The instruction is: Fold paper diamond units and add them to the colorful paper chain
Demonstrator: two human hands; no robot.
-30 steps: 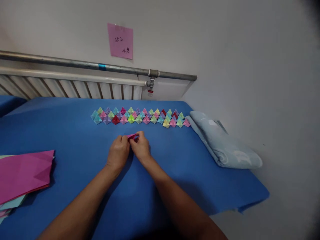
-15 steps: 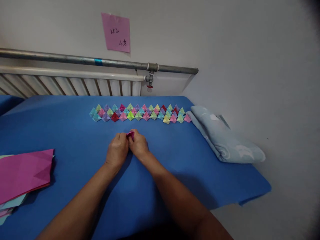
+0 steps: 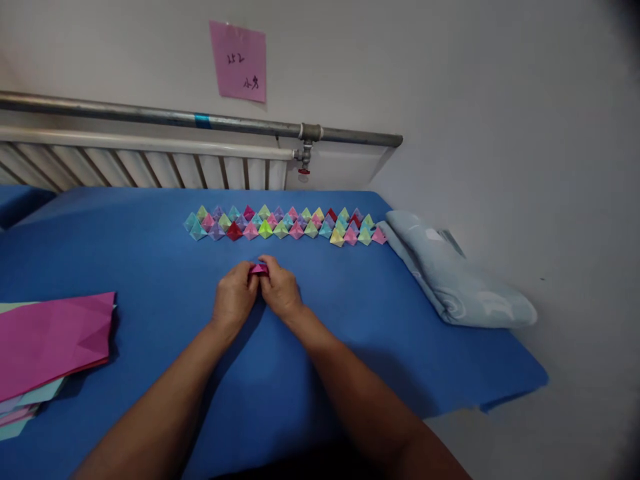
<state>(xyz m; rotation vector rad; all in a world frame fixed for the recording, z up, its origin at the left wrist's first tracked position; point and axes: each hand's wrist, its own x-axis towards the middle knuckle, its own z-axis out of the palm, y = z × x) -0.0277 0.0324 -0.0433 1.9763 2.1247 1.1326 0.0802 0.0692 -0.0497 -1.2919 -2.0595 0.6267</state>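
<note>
A small magenta folded paper (image 3: 259,269) is pinched between my two hands above the blue surface. My left hand (image 3: 236,293) is closed on its left end, and my right hand (image 3: 281,288) grips the right end with curled fingers. Parts of the paper are hidden behind the fingertips. Beyond the hands, several rows of small folded paper pieces (image 3: 265,229) in green, pink, purple, red, yellow and light blue lie side by side.
On the left lies a stack of coloured paper sheets (image 3: 60,340), magenta on top. A folded light-blue blanket (image 3: 450,280) rests at the right of the blue surface (image 3: 150,267). Behind are a white radiator (image 3: 185,170), a metal pipe (image 3: 250,125) and a pink note (image 3: 240,63).
The magenta paper has turned and now spans between both hands, with more of its width showing. My left fingers have shifted on it. The view has moved slightly.
</note>
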